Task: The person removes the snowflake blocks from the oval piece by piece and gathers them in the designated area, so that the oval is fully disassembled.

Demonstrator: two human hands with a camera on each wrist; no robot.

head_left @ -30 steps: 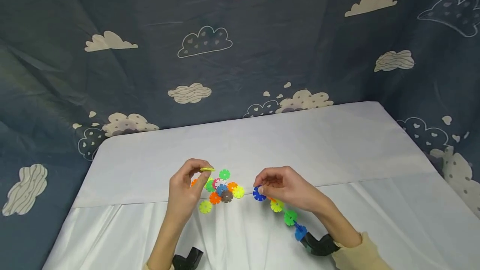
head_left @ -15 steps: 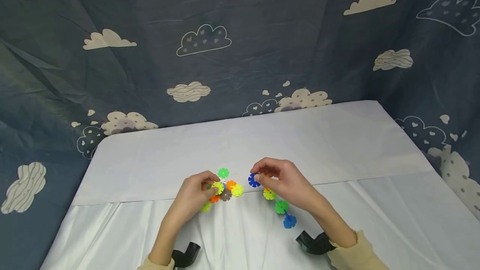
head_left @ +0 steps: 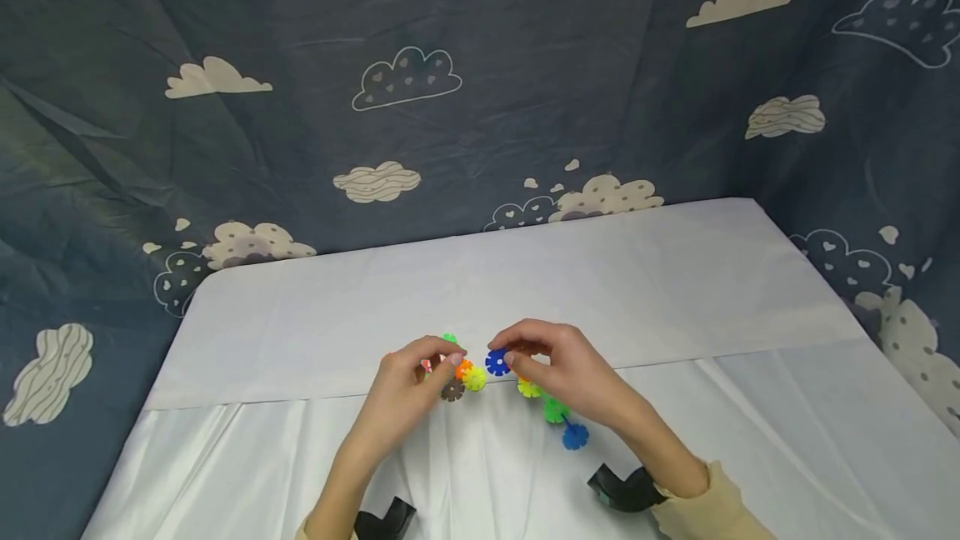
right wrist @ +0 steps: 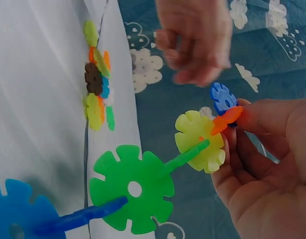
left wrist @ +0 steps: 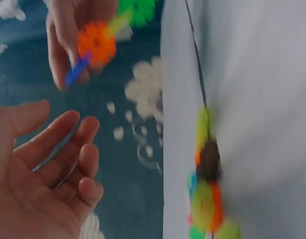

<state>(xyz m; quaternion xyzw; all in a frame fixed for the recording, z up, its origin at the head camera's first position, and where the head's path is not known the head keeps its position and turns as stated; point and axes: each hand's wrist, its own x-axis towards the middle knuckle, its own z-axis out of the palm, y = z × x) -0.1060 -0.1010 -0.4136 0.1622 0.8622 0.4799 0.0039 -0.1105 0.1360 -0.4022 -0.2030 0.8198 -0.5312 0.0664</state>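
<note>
My right hand (head_left: 573, 369) pinches the end of a chain of slotted plastic snowflake discs (right wrist: 110, 174), where a dark blue disc (right wrist: 223, 97) meets an orange one (right wrist: 228, 119). From there the chain hangs toward me through a yellow disc (right wrist: 193, 132) and a green one to a lighter blue disc (head_left: 575, 437). My left hand (head_left: 408, 386) hovers over the pile of loose discs (head_left: 474, 379), hiding part of it. In the left wrist view its fingers (left wrist: 56, 132) are loosely bent, thumb apart, with nothing between them.
A white cloth covers the table (head_left: 675, 290), with a seam running across it. Behind hangs a dark blue curtain (head_left: 525, 90) printed with clouds. Black wrist mounts (head_left: 628, 490) sit under both forearms.
The yellow disc that my left hand held earlier is gone from its fingers, and the hand has moved right. My right hand has shifted slightly left with the chain.
</note>
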